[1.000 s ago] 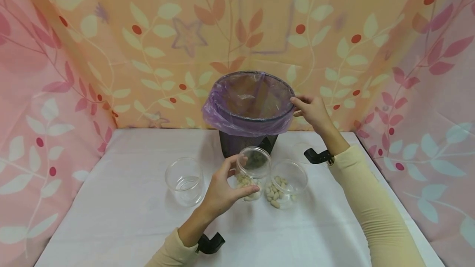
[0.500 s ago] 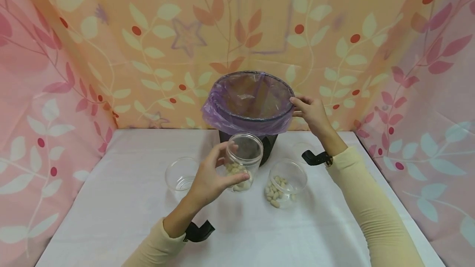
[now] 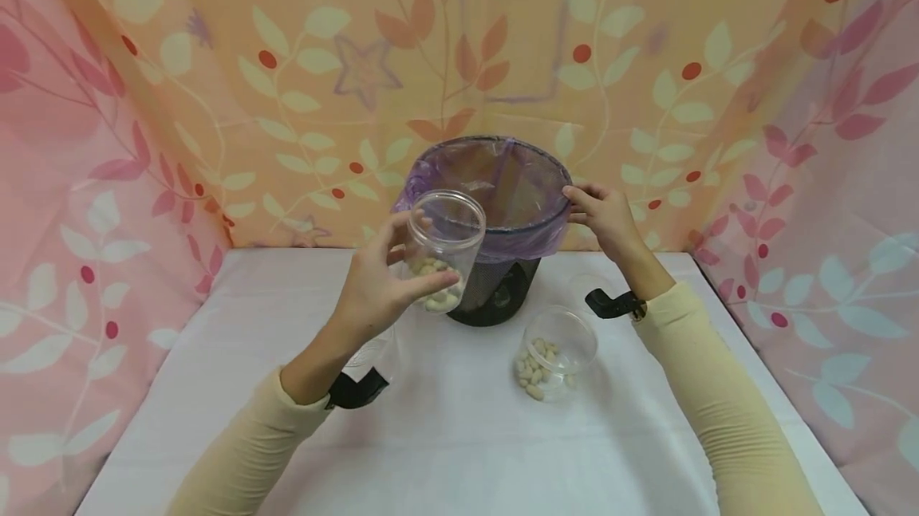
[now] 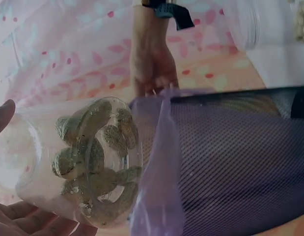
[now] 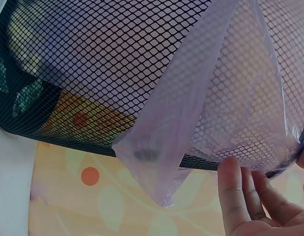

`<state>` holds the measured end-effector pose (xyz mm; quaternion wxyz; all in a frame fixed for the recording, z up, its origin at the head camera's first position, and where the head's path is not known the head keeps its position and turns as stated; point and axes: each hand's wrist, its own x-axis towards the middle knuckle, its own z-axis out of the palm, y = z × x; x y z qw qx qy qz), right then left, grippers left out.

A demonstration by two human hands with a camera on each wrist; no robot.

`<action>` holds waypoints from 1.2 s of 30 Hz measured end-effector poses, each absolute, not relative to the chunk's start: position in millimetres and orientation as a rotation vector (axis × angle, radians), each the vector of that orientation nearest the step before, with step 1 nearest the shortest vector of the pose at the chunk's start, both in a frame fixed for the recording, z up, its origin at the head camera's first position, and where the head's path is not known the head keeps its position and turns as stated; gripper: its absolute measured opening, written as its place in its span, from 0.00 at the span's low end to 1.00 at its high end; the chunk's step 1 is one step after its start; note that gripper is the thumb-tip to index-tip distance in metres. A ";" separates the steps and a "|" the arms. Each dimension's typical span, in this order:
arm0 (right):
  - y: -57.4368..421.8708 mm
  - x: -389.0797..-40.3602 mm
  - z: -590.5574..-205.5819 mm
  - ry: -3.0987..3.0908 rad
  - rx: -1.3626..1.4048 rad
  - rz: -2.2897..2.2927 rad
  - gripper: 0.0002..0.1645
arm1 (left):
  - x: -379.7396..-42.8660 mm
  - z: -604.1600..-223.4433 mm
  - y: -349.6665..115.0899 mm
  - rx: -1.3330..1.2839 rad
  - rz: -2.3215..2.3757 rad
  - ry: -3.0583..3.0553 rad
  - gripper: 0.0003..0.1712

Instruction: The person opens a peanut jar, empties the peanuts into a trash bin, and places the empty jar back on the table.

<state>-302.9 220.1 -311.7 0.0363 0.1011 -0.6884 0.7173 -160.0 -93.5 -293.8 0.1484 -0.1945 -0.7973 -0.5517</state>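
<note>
My left hand [image 3: 373,285] grips a clear plastic cup [image 3: 463,241], thumb on the near side and fingers round the far side. Peanuts in their shells [image 4: 93,157] lie at the cup's bottom in the left wrist view. It is raised at the near left of a black mesh trash bin [image 3: 495,293], overlapping its rim in the head view. A thin purple bag [image 3: 527,245] lines the bin and folds over the rim. My right hand [image 3: 606,221] pinches the bin's right rim, fingers [image 5: 233,191] outside against the mesh and bag.
Another clear cup [image 3: 574,348] with pale nuts stands on the white tablecloth [image 3: 459,452], right of centre. Behind my left wrist is a further clear cup [image 3: 380,352], partly hidden. Patterned cloth [image 3: 301,117] walls the back and both sides.
My left hand has lifted the cup of peanuts from beside the right cup, up and leftward to the bin's rim. My right hand stays on the rim.
</note>
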 end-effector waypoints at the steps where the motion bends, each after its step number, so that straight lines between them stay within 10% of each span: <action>1: 220.7 -302.5 -311.3 -2.112 0.307 2.207 0.03 | -163.7 -289.7 -94.8 -0.557 -1.582 -2.299 0.42; 36: 219.1 -303.7 -310.1 -2.132 0.287 2.186 0.12 | -316.4 -211.5 -176.3 -0.536 -0.436 -2.637 0.47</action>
